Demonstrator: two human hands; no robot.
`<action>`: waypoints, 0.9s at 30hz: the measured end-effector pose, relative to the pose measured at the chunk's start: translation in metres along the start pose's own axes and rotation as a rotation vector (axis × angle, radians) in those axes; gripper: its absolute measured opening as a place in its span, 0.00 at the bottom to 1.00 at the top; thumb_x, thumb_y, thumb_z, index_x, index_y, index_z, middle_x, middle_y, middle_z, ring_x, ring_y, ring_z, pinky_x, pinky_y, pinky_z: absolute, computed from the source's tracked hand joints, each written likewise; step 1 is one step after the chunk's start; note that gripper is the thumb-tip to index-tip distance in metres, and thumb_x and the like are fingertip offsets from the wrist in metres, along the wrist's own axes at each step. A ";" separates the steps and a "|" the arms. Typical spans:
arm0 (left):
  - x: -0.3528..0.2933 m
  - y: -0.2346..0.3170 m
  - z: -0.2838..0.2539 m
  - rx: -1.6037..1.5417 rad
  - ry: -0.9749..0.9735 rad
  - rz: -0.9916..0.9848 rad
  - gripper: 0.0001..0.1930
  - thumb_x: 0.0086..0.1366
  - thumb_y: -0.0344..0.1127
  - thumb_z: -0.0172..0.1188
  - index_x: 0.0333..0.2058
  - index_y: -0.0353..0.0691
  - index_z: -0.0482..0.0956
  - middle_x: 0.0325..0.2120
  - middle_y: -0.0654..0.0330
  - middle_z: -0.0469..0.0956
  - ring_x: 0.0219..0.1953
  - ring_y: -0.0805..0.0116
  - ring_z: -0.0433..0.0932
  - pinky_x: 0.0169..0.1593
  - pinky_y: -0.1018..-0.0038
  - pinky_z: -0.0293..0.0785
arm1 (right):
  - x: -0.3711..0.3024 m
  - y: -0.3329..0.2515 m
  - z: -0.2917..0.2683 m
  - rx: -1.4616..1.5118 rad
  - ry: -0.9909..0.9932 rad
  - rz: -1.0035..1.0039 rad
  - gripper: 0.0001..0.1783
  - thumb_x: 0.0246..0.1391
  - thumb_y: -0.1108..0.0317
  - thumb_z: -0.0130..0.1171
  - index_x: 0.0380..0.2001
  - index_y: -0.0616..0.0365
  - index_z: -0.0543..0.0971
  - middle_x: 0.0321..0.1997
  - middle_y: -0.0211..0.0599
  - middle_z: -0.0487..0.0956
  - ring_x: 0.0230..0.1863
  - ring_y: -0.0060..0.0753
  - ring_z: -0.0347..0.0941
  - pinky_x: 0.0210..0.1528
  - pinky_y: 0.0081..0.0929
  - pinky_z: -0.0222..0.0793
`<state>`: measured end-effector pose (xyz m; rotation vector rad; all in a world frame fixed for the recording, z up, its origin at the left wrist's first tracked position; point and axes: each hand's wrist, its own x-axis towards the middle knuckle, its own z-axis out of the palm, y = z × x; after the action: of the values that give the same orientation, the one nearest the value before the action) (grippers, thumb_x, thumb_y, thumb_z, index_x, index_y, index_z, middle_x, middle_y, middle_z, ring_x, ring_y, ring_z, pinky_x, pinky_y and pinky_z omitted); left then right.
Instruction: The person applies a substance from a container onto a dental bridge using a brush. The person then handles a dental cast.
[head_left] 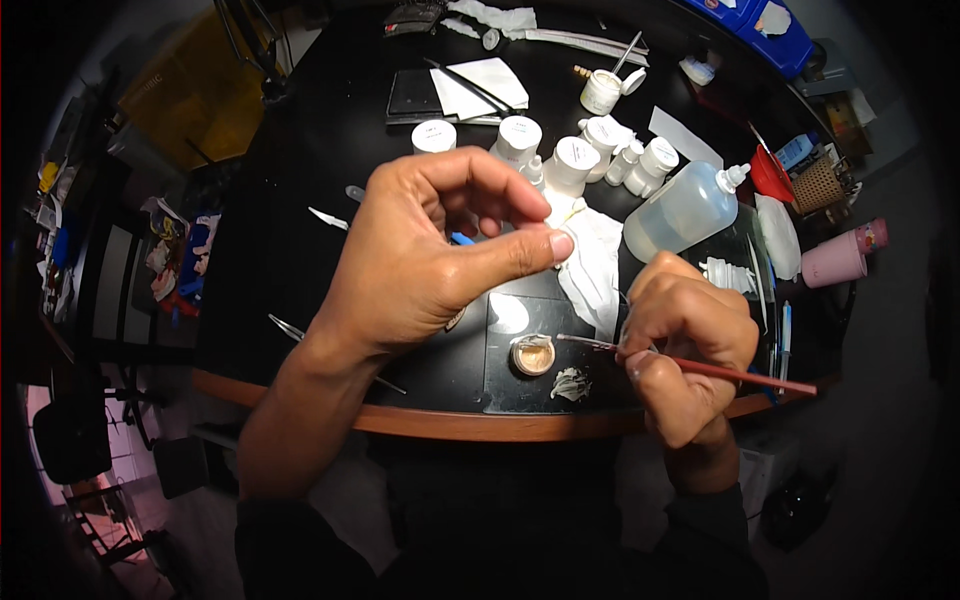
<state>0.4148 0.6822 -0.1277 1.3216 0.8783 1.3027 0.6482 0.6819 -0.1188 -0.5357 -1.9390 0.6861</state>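
My left hand [420, 245] is raised over the table, thumb and index finger brought together. A tiny pale, yellowish bit shows by the fingertips, too small to name. My right hand [690, 335] grips a thin brush [750, 376] with a reddish handle, its tip pointing left. That tip is close to the rim of a small open jar [533, 355] of beige paste; whether they touch I cannot tell. Beside the jar, a whitish smear [571, 384] lies on a dark glossy plate [505, 385]. Beyond it is a crumpled white tissue [593, 270].
Several white lidded jars [575, 165] stand behind my left hand. A translucent squeeze bottle [685, 212] leans beyond my right hand. Farther back are an open jar [601, 92] with a tool and black tweezers [475, 88] on white paper. The wooden table edge [460, 424] runs nearest me.
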 end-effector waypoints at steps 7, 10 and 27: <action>0.001 0.001 -0.001 0.025 -0.003 0.033 0.11 0.57 0.21 0.73 0.36 0.35 0.80 0.29 0.63 0.81 0.32 0.82 0.79 0.37 0.86 0.73 | 0.001 0.002 0.014 -0.071 -0.274 0.154 0.02 0.30 0.78 0.57 0.15 0.62 0.74 0.14 0.38 0.72 0.17 0.38 0.66 0.21 0.31 0.60; 0.000 0.002 0.002 0.026 0.001 0.030 0.11 0.57 0.22 0.74 0.36 0.35 0.80 0.29 0.64 0.81 0.31 0.83 0.78 0.37 0.87 0.72 | -0.001 0.004 0.016 -0.088 -0.279 0.142 0.02 0.31 0.78 0.57 0.15 0.63 0.74 0.14 0.39 0.73 0.17 0.38 0.66 0.20 0.32 0.60; -0.002 0.004 0.004 0.013 -0.002 0.042 0.11 0.56 0.20 0.74 0.35 0.35 0.80 0.29 0.67 0.78 0.29 0.86 0.73 0.35 0.87 0.68 | -0.001 0.005 0.018 -0.099 -0.294 0.168 0.03 0.31 0.78 0.57 0.14 0.62 0.73 0.14 0.39 0.72 0.18 0.39 0.67 0.21 0.33 0.61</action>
<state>0.4176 0.6794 -0.1238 1.3577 0.8633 1.3300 0.6329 0.6810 -0.1292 -0.6961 -2.2287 0.8152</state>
